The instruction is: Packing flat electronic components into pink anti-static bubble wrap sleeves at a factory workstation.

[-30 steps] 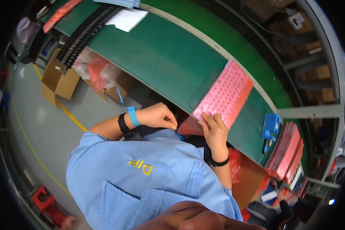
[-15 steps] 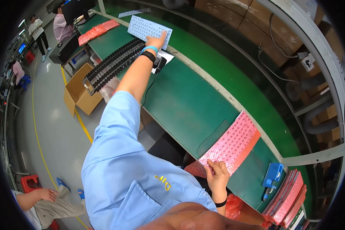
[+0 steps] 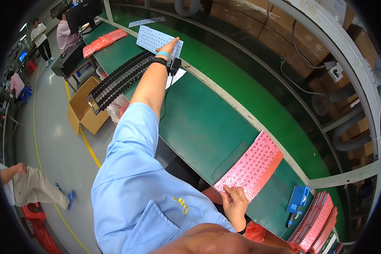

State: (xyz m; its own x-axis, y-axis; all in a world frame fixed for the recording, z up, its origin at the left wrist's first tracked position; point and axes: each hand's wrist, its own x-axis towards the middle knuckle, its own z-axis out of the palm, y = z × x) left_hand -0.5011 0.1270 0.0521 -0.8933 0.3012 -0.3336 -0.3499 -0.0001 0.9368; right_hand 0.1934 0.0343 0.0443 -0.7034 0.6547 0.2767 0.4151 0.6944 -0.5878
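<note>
Taking the black slotted rack [image 3: 122, 80] as landmark. Pale perforated board [image 3: 153, 41] sits tilted at the rack's far end; whether it rests there or hangs just above, cannot tell. Left hand [image 3: 168, 46] reaches over the rack's right side to the board's right end, a finger out along that end; firm grip or mere touch, cannot tell. Right hand [image 3: 235, 200], well right of the rack and nearer the body, has fingers drawn in, seemingly pinching the near edge of a pink bubble-wrap bag [image 3: 255, 167]. Risks, my judgement: board held at one end only, so it could swing or catch the rack's teeth if lifted crooked; black cord [image 3: 165, 98] under the left forearm, right of the rack, could snag or drag the white paper [image 3: 178, 78] beside the rack's far end; bag could slide if the right hand slackened, its near corner lapping over the worktop's front edge. Edges: rack's near end juts past the worktop [image 3: 194, 122], close by an open carton [image 3: 86, 106] to its left; pale rail [image 3: 230, 103] bounds the far side, right of the rack. Best room for moving looks like the green stretch between rack and bag; beyond the bag, a blue tool [image 3: 298, 198] and wrapped stack [image 3: 312, 223] crowd things.
</note>
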